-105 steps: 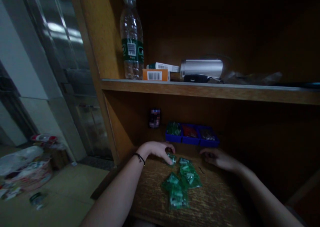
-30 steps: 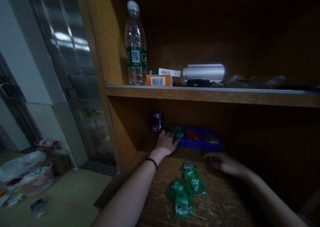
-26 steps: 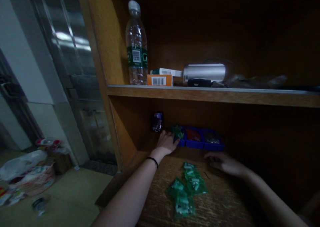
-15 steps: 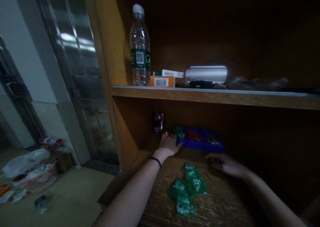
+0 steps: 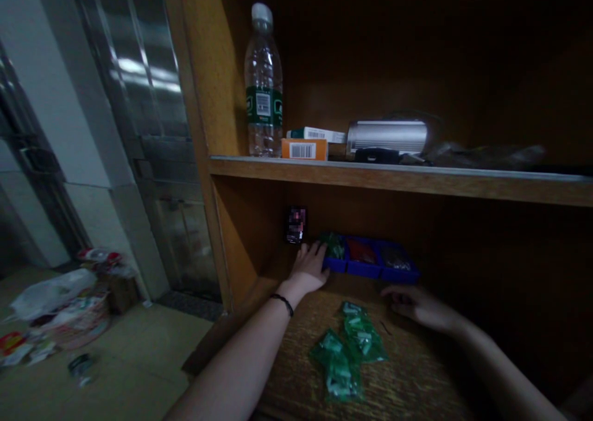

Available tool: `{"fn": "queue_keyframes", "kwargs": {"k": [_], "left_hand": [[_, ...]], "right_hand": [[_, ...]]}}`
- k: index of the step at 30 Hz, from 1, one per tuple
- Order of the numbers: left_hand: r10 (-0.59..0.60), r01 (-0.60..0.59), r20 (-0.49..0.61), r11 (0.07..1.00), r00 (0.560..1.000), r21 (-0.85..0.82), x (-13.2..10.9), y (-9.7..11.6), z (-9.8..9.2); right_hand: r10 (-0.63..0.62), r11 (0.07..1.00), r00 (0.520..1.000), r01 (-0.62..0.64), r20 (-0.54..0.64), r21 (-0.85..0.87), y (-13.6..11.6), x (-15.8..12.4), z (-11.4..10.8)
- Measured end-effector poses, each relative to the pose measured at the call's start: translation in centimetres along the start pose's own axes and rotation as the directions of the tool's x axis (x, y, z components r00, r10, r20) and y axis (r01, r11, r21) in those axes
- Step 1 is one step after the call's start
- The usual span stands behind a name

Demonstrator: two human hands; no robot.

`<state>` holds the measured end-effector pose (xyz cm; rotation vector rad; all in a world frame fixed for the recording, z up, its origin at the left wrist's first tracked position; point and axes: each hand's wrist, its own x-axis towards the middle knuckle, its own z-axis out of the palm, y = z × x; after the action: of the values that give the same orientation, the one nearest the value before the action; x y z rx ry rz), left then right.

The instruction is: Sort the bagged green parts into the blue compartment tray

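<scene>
- My left hand [image 5: 311,266] lay palm down at the left end of a row of three blue boxes [image 5: 363,270], fingers spread and loose; I saw nothing gripped, though its underside was hidden.
- My right hand [image 5: 412,304] rested just in front of the right-hand box, fingers slightly curled, perhaps to stay out of the left's way; whether it held anything, I couldn't tell.
- Green packets [image 5: 364,336] lay flat on the desk [image 5: 398,378] between my forearms, in two groups touching at the edges, probably left there for easy reach.
- The boxes held green items [image 5: 334,245], red items [image 5: 361,252] and dark ones [image 5: 395,258], one kind apiece, presumably to keep colours apart.
- A phone [image 5: 295,225] stood upright behind my left hand, likely so its lit screen faced me.
</scene>
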<state>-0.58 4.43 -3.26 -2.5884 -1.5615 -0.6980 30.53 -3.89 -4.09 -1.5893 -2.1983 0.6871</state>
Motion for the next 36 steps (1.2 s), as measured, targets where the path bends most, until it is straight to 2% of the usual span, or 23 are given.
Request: {"fn": "queue_keyframes", "kwargs": {"k": [5,12,21,25,28,31,33,36], "left_hand": [[0.004,-0.005,-0.036,0.999,0.999,-0.041,0.2,-0.1,0.3],[-0.039,0.040,0.026,0.998,0.999,-0.038,0.3,-0.2,0.3],[-0.011,0.012,0.098,1.000,0.995,-0.010,0.3,-0.1,0.6],[-0.015,0.017,0.072,0.999,0.997,-0.026,0.2,0.0,0.5],[-0.017,0.015,-0.037,0.999,0.999,-0.031,0.1,0.2,-0.2],[-0.018,0.008,-0.158,0.998,0.987,-0.066,-0.1,0.8,-1.3],[0.034,-0.056,-0.183,0.992,0.982,-0.114,-0.3,1.3,-2.0],[0.201,-0.223,-0.126,0.955,0.972,-0.197,-0.8,2.2,-2.6]], "right_hand": [[-0.001,1.000,1.000,0.001,0.017,-0.012,-0.4,-0.1,-0.2],[-0.006,1.000,1.000,0.006,0.019,-0.001,-0.5,-0.2,-0.3],[0.004,1.000,1.000,-0.004,0.020,0.004,0.4,0.0,0.0],[-0.019,1.000,1.000,0.020,-0.006,0.008,0.3,0.0,0.2],[-0.036,0.999,0.996,0.037,-0.076,-0.001,-0.6,-0.1,0.2],[-0.080,0.996,0.991,0.082,-0.111,0.019,-2.6,-0.2,0.4],[-0.139,0.989,0.988,0.142,-0.063,0.032,-4.2,-0.2,0.7],[-0.244,0.969,0.968,0.241,0.053,0.050,-6.0,-0.2,1.4]]}}
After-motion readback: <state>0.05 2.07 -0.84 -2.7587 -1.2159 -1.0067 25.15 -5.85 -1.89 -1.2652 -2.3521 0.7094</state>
